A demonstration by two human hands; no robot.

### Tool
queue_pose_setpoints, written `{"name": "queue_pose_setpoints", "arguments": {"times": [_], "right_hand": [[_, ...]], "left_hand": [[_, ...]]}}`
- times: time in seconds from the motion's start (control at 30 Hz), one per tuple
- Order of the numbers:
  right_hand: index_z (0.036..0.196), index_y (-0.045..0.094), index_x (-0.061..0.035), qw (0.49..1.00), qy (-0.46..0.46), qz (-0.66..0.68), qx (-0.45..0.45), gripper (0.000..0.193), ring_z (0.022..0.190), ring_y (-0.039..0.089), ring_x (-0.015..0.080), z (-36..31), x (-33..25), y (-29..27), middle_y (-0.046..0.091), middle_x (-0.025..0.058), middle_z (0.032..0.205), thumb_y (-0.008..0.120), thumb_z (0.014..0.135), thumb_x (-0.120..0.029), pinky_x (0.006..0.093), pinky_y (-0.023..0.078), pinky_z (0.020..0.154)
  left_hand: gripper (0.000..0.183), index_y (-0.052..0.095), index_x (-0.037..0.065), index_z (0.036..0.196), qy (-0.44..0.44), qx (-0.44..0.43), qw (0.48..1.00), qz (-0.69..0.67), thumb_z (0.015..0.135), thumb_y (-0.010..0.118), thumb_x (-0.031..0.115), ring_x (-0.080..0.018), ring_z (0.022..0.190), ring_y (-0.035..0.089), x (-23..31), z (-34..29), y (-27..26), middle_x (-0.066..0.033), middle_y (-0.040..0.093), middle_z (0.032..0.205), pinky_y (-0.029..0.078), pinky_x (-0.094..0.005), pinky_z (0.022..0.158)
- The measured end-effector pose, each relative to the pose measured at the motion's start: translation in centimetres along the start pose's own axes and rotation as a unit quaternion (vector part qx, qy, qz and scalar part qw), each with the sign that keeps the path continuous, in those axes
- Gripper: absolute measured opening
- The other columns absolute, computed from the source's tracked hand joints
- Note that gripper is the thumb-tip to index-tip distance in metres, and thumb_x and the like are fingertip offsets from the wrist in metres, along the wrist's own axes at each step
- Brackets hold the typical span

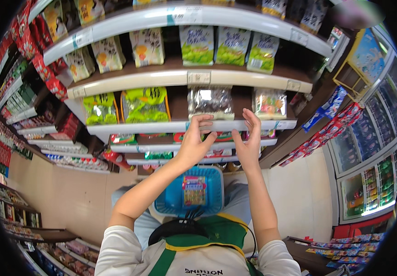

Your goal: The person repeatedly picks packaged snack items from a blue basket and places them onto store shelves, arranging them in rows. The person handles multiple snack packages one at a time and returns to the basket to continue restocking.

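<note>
My left hand [199, 141] is raised before the shelf edge, its fingers bent toward the right and the thumb apart, with nothing in it. Facing it, my right hand [248, 143] is also open and bare, fingers pointing up. Just behind them on the shelf stands a clear bag of dark pieces [211, 102], nearest to my left fingertips; I cannot tell whether they touch the shelf edge. To its right is a clear bag of colourful pieces [270, 104]. Below my hands a blue plastic basket [160, 204] sits between my knees, holding a pink and multicoloured package [194, 190].
Two bright green bags [145, 106] stand left on the same shelf. Above, a white shelf edge [189, 77] juts out under green-and-white pouches [233, 46]. Red hanging packets [320, 133] and glass-door coolers [368, 147] line the right. Tiled floor [72, 193] lies at the left.
</note>
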State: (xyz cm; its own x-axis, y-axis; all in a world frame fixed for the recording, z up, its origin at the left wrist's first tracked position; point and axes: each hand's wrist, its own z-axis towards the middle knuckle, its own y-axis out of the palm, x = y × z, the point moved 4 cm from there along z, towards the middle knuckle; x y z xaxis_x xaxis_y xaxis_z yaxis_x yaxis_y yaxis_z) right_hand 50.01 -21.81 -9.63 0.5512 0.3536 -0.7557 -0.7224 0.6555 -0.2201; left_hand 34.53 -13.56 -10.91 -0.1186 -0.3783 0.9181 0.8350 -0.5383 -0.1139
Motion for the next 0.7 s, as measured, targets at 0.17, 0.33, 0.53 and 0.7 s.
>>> {"name": "queue_pose_setpoints", "arguments": {"times": [0.17, 0.33, 0.53, 0.7], "right_hand": [[0.137, 0.041, -0.0042, 0.997, 0.061, 0.006, -0.055, 0.058, 0.128, 0.047, 0.0255, -5.1, 3.2, 3.1, 0.048, 0.0121, 0.137, 0.063, 0.083, 0.004, 0.0392, 0.036, 0.107], [0.135, 0.042, -0.0036, 0.984, 0.141, 0.004, -0.109, 0.058, 0.125, 0.05, 0.0243, -10.3, 8.2, 5.8, 0.05, 0.0119, 0.135, 0.064, 0.082, 0.003, 0.0372, 0.039, 0.103], [0.134, 0.043, -0.0028, 0.962, 0.232, -0.028, -0.14, 0.059, 0.115, 0.055, 0.0269, -18.5, 17.0, 8.4, 0.052, 0.0142, 0.129, 0.066, 0.08, 0.001, 0.0375, 0.045, 0.095], [0.135, 0.042, -0.0048, 0.929, 0.326, -0.049, -0.165, 0.06, 0.113, 0.055, 0.0239, -24.4, 22.4, 9.6, 0.056, 0.013, 0.124, 0.067, 0.081, 0.001, 0.0358, 0.046, 0.093]], "left_hand": [[0.038, 0.043, 0.002, 0.121, -0.086, 0.022, 0.995, 0.038, 0.088, 0.059, -0.003, -0.0206, 0.108, 0.057, -6.1, -4.9, -1.8, -0.0128, 0.054, 0.124, 0.05, -0.0338, 0.089], [0.036, 0.048, -0.001, 0.116, -0.197, 0.022, 0.978, 0.068, 0.085, 0.065, 0.005, -0.0257, 0.104, 0.06, -13.5, -9.8, -2.6, -0.0148, 0.059, 0.116, 0.051, -0.0359, 0.082], [0.031, 0.05, -0.001, 0.11, -0.298, 0.036, 0.949, 0.1, 0.084, 0.063, 0.005, -0.0267, 0.096, 0.064, -24.0, -16.3, -2.9, -0.0146, 0.061, 0.111, 0.051, -0.0358, 0.079], [0.033, 0.049, -0.002, 0.11, -0.375, 0.054, 0.912, 0.155, 0.083, 0.067, 0.004, -0.0257, 0.087, 0.066, -33.0, -22.0, -3.1, -0.0136, 0.063, 0.104, 0.053, -0.0354, 0.073]]}}
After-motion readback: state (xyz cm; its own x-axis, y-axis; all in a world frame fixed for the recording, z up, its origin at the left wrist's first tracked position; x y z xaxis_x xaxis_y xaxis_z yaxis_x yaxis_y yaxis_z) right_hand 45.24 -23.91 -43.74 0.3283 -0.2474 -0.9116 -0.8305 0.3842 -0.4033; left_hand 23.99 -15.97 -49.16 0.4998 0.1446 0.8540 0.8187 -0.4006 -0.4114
